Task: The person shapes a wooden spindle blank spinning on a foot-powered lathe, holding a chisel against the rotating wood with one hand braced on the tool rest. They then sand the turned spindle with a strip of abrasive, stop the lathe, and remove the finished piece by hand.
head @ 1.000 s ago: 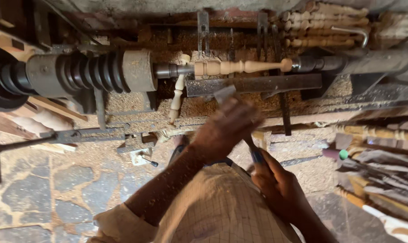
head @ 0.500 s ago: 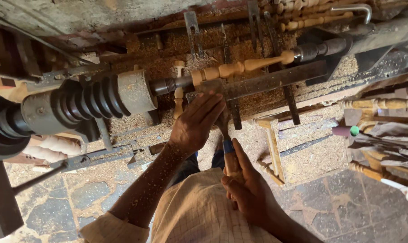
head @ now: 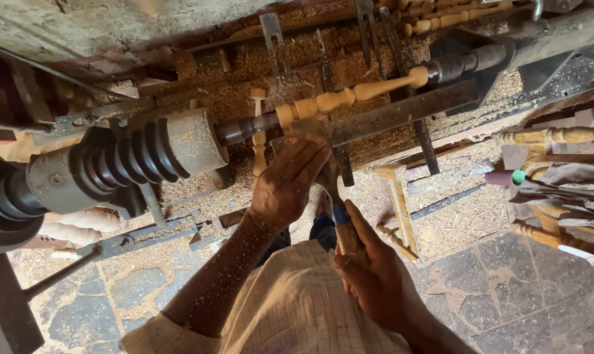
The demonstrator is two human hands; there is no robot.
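I am gripping the stiff chisel (head: 339, 219) by its handle, right hand (head: 375, 278) clenched, left hand (head: 290, 183) pressing its blade near the spindle (head: 349, 97).

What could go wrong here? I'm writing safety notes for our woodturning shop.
The left hand rests bare on the chisel at the tool rest, close to the mounted spindle; a catch could pull fingers in. The right hand grips only the handle end, so a kick may twist it. Sawdust on the floor could cause slipping.
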